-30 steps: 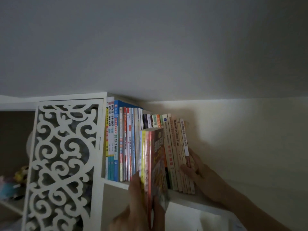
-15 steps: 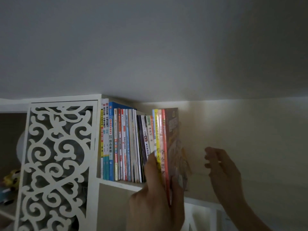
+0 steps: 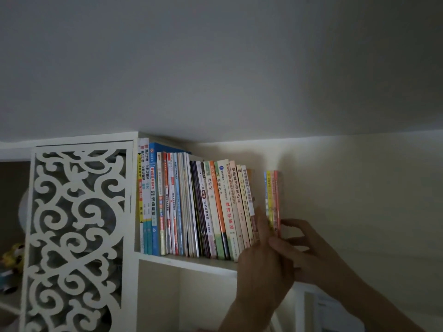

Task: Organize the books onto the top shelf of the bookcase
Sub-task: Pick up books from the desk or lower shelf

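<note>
I am seating a thin bundle of books (image 3: 272, 200) on the top shelf (image 3: 191, 261), just right of the standing row (image 3: 191, 207), left hand (image 3: 261, 259) and right hand (image 3: 309, 250) fingers pinching its base, and next I probably should be sliding it left to close the gap.

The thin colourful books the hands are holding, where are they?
In the head view, the thin colourful books stand upright on the top shelf, at the right end of the row, held between left hand and right hand.

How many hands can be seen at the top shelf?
2. The left hand is at the left side of the thin bundle of books; the right hand touches its right side, fingers curled.
</note>
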### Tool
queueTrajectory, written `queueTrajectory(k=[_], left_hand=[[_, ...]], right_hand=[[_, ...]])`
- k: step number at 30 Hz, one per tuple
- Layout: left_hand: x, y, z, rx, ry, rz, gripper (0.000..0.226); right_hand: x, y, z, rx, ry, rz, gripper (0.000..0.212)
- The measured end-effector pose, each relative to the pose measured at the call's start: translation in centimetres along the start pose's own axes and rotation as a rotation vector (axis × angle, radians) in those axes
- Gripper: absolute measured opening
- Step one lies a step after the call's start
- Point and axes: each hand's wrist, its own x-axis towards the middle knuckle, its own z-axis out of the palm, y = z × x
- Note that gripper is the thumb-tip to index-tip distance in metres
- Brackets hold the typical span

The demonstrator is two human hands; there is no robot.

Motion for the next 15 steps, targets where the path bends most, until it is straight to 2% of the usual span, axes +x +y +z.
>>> queueTrajectory(k=[3, 7, 10, 15], left_hand=[[-0.5, -1.2, -0.8, -0.044, -0.067, 0.168, 0.057], [-2.3, -4.3, -2.4, -0.033, -0.041, 0.241, 0.077], [-1.7, -6.9, -3.1, 0.030, 0.028, 0.231, 0.074], [2.3, -9.5, -2.7, 0.278, -0.111, 0.438, 0.071]], right_hand=[[1.3, 0.7, 0.2, -0.030, 0.011, -0.003, 0.057], [2.9, 2.1, 0.6, -0.074, -0.029, -0.006, 0.049], [4.3, 2.4, 0.9, -0.133, -0.047, -0.020, 0.054], [7.0, 2.8, -0.3, -0.198, -0.049, -0.008, 0.064]])
